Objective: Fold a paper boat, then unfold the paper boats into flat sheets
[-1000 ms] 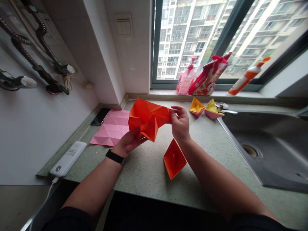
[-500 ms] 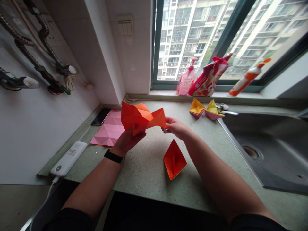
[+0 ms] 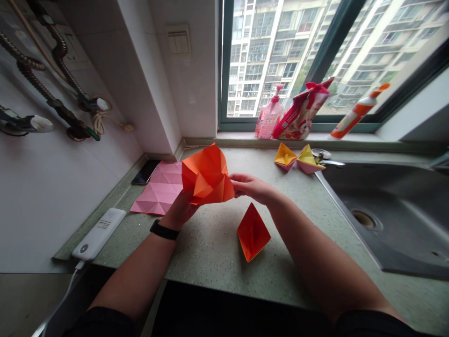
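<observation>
Both hands hold a creased sheet of orange origami paper above the counter, its sides bent up around a folded middle. My left hand supports it from below at the near left corner, most fingers hidden behind the paper. At the right edge, my right hand pinches the paper between thumb and fingers. On the counter below my right hand lies a folded orange paper boat, pointed at both ends. A creased pink sheet lies flat beside my left hand.
Two small folded paper pieces, one orange-yellow and one yellow-pink, stand by the sink. A phone and a white power bank with a cable lie left. Bottles and a red bag line the windowsill.
The orange paper has turned and tipped so its creased inner face shows more, with its sides drawn closer together. My right hand has moved slightly left with it.
</observation>
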Demonstrator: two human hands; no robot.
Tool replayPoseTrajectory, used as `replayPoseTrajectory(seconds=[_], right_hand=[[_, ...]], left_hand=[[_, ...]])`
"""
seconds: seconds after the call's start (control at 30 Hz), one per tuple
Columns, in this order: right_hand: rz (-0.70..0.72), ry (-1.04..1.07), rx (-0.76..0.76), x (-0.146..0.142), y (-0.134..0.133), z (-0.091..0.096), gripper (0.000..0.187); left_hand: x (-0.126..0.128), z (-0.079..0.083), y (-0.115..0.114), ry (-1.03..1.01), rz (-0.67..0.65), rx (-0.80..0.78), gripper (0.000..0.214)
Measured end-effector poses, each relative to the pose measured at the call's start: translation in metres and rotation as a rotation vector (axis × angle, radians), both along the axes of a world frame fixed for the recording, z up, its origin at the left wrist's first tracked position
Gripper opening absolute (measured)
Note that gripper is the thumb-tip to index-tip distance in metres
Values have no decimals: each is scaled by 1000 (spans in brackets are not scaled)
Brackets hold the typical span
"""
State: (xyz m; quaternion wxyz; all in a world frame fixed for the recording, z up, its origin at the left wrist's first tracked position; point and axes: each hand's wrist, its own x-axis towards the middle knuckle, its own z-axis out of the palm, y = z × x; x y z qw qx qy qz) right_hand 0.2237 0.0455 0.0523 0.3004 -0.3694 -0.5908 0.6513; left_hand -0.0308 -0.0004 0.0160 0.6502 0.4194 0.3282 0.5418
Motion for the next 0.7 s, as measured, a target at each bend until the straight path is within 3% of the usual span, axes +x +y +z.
replayPoseTrajectory(seconds=[0.13, 0.37, 0.53, 0.7], right_hand=[[-49, 97, 47, 9, 2, 6, 40], [-310, 199, 184, 14, 6, 14, 45], [-371, 169, 231, 9, 5, 15, 48], [-365, 121, 295, -4, 1, 9, 46]], left_hand=[[-3, -3, 4, -30, 112, -8, 46], [-4, -7, 10, -131, 259, -56, 48], [-1, 1, 5, -212, 238, -55, 46], [-2, 9, 0, -218, 63, -51, 53]])
